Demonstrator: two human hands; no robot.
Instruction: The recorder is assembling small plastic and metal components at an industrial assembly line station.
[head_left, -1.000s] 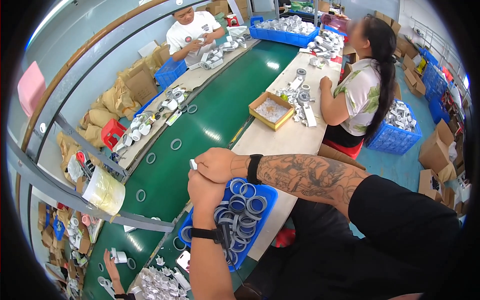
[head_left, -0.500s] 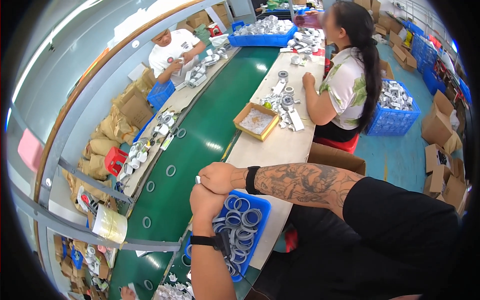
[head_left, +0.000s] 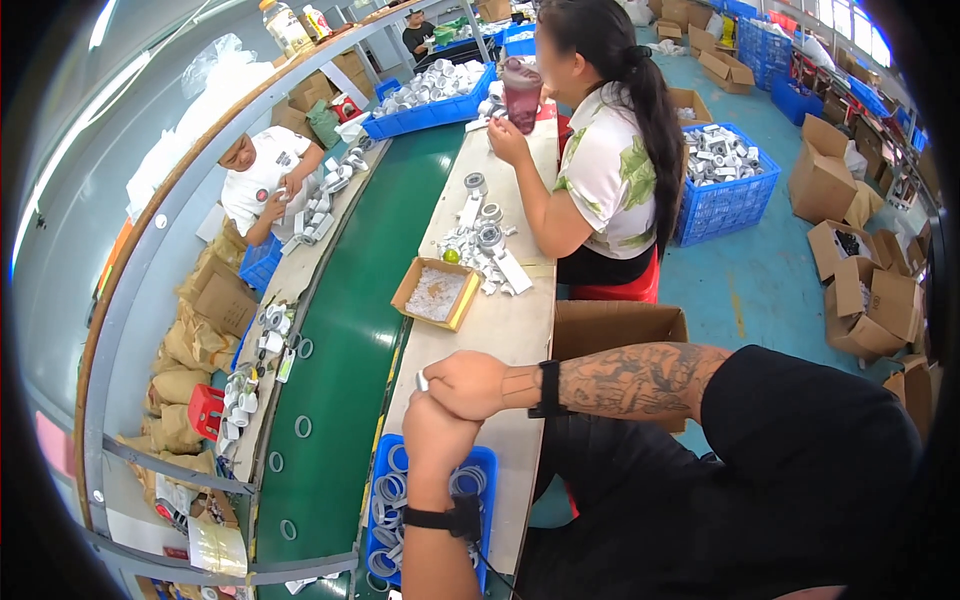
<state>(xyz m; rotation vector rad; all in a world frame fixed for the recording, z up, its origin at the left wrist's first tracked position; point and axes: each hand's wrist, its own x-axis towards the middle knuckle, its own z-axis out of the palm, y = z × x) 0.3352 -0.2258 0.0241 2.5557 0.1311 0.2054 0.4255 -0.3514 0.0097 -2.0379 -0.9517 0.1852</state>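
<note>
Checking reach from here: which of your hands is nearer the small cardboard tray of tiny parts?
Right. The right hand lies on the table just below the cardboard tray; the left hand sits under it, farther back over the blue bin.

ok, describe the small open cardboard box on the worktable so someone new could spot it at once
Start at the long pale worktable running beside the green conveyor belt. About halfway between the person's clasped right hand and the seated co-worker in the leaf-print shirt sits the small open cardboard box, near the belt-side edge. Unlike the blue plastic crates of rings, it is brown, shallow and holds tiny pale bits.
</note>
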